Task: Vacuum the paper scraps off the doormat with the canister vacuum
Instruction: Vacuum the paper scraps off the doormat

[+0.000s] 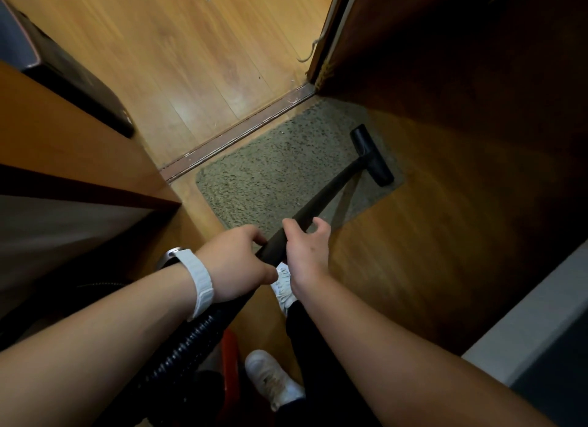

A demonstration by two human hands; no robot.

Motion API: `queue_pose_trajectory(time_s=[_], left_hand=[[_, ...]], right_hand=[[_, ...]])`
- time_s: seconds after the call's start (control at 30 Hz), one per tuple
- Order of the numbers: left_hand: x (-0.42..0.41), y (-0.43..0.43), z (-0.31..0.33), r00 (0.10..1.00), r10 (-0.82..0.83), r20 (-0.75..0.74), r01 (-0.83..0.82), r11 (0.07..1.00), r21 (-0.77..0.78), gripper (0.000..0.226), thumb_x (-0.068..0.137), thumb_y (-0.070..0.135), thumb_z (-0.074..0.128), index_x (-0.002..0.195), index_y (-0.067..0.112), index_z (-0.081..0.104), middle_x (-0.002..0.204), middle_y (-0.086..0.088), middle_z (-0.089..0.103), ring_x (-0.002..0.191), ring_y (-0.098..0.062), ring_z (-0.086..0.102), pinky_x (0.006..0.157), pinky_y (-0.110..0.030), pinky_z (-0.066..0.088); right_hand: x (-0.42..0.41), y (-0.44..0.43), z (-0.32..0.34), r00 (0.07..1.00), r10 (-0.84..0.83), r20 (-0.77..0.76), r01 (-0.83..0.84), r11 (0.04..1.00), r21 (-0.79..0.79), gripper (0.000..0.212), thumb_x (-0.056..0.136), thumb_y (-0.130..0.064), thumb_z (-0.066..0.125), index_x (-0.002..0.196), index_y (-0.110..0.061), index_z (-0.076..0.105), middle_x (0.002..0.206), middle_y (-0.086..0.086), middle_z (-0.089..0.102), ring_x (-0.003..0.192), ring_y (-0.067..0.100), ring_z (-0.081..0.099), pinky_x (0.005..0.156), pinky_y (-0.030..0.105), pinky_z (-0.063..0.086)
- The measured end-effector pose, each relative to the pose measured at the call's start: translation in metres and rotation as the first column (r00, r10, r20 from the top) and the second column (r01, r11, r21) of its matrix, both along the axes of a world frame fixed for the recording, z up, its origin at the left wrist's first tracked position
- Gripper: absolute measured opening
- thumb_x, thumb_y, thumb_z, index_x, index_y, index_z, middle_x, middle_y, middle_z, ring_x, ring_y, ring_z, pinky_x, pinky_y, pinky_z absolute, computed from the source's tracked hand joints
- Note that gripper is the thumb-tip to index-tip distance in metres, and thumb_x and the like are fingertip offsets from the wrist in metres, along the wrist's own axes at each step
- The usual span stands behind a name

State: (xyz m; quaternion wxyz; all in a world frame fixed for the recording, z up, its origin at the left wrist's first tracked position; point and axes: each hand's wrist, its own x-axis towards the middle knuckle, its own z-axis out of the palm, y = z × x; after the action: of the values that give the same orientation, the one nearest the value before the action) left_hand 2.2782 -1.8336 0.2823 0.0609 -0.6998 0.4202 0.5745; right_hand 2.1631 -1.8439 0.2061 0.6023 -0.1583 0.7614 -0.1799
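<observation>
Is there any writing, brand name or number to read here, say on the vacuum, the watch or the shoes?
No readable text anywhere in this view.
The vacuum wand and floor nozzle: plain black, no label showing.
The watch on the left wrist: nothing legible.
The white shoe: no lettering visible.
The dark box, top left: too dim and blurred to tell.

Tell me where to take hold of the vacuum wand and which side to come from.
Grip the wand at its thick near end, just ahead of the ribbed hose, coming down from above. It slopes away to the floor head on the doormat, so only that end is in reach; the left hand and right hand wrap it there.
</observation>
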Motion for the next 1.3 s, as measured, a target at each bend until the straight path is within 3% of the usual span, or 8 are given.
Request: queue_pose_trajectory(time_s=[0.23,0.4,0.63,0.77,0.9,1.03,1.17,1.3], left_hand=[[0.0,0.003,-0.003,1.0,-0.001,-0.023,0.0,0.999,-0.05,0.04,0.072,0.026,0.075,0.108,0.029,0.058,0.085,0.0,0.071,0.065,-0.017,0.069,0.067,-0.04,0.06],[-0.008,-0.005,-0.008,1.0,-0.006,-0.012,0.005,0.998,-0.069,0.037,0.072,0.027,0.073,0.104,0.032,0.058,0.085,0.003,0.069,0.067,-0.013,0.066,0.067,-0.032,0.058],[-0.023,-0.022,-0.018,1.0,0.011,-0.024,-0.013,0.998,-0.062,0.045,0.07,0.028,0.073,0.112,0.03,0.058,0.089,0.001,0.071,0.071,-0.018,0.067,0.068,-0.033,0.058],[-0.027,-0.025,-0.023,0.999,0.016,-0.04,-0.018,0.998,-0.055,0.045,0.069,0.028,0.073,0.111,0.03,0.058,0.088,0.0,0.071,0.072,-0.02,0.068,0.069,-0.037,0.059],[-0.026,-0.025,-0.023,0.999,0.007,-0.032,-0.008,0.998,-0.055,0.043,0.07,0.028,0.073,0.11,0.031,0.057,0.088,0.002,0.071,0.07,-0.017,0.068,0.068,-0.035,0.059],[-0.023,-0.02,-0.022,0.999,0.019,-0.033,-0.021,0.998,-0.067,0.042,0.069,0.027,0.074,0.108,0.031,0.058,0.086,0.0,0.071,0.067,-0.018,0.068,0.067,-0.037,0.059],[-0.018,-0.008,-0.018,1.0,0.017,-0.02,-0.019,0.996,-0.083,0.036,0.07,0.026,0.074,0.102,0.033,0.059,0.084,0.001,0.071,0.065,-0.015,0.067,0.067,-0.036,0.059],[-0.007,0.01,-0.012,1.0,-0.009,0.007,0.009,0.998,-0.068,0.037,0.07,0.028,0.075,0.102,0.033,0.059,0.08,0.002,0.071,0.063,-0.016,0.068,0.066,-0.039,0.06]], right_hand=[[-0.001,0.0,-0.008,0.997,-0.053,-0.048,0.054,0.999,0.008,0.071,0.085,-0.033,0.068,0.146,-0.02,0.035,0.124,0.01,0.061,0.104,0.026,0.066,0.096,0.046,0.056],[-0.008,-0.009,-0.009,0.994,-0.071,-0.085,0.072,0.997,0.002,0.063,0.087,-0.031,0.067,0.143,-0.02,0.039,0.12,0.006,0.063,0.1,0.022,0.066,0.093,0.042,0.056],[-0.026,-0.031,-0.007,0.991,-0.066,-0.115,0.066,0.998,-0.004,0.063,0.09,-0.028,0.066,0.147,-0.021,0.038,0.114,0.001,0.061,0.094,0.017,0.062,0.063,0.024,0.045],[-0.029,-0.033,-0.011,0.991,-0.069,-0.116,0.07,0.998,0.003,0.064,0.09,-0.029,0.066,0.147,-0.021,0.038,0.118,0.001,0.06,0.097,0.018,0.062,0.072,0.027,0.046],[-0.027,-0.031,-0.011,0.992,-0.09,-0.092,0.09,0.996,0.005,0.063,0.089,-0.029,0.067,0.145,-0.022,0.039,0.115,0.001,0.062,0.094,0.017,0.065,0.065,0.025,0.048],[-0.023,-0.026,-0.009,0.992,-0.097,-0.084,0.097,0.995,-0.002,0.064,0.088,-0.029,0.066,0.145,-0.022,0.038,0.115,0.001,0.062,0.097,0.02,0.066,0.074,0.03,0.052],[-0.016,-0.014,-0.012,0.994,-0.083,-0.076,0.083,0.997,-0.009,0.065,0.084,-0.031,0.067,0.142,-0.021,0.04,0.111,0.003,0.065,0.098,0.023,0.068,0.092,0.043,0.057],[-0.006,0.005,-0.011,0.997,-0.051,-0.065,0.052,0.999,0.012,0.066,0.082,-0.036,0.068,0.14,-0.021,0.039,0.116,0.006,0.065,0.099,0.023,0.068,0.093,0.043,0.057]])
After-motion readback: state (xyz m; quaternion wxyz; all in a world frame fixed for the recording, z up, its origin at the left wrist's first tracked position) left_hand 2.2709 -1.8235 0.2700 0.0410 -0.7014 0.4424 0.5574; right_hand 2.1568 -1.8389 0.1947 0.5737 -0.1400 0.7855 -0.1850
